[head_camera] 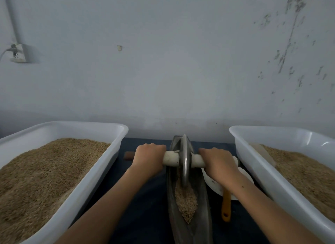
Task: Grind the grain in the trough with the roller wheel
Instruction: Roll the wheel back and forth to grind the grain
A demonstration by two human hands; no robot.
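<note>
Head view: both hands — left hand (148, 157), right hand (218, 162) — grip the roller wheel (184, 162) axle; grain (186, 202) at six o'clock looks whole — grinding barely begun.

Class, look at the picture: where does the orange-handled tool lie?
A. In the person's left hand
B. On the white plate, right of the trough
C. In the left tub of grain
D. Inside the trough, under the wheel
B: the orange handle sticks out from the white plate, between the trough and the right tub.
</note>
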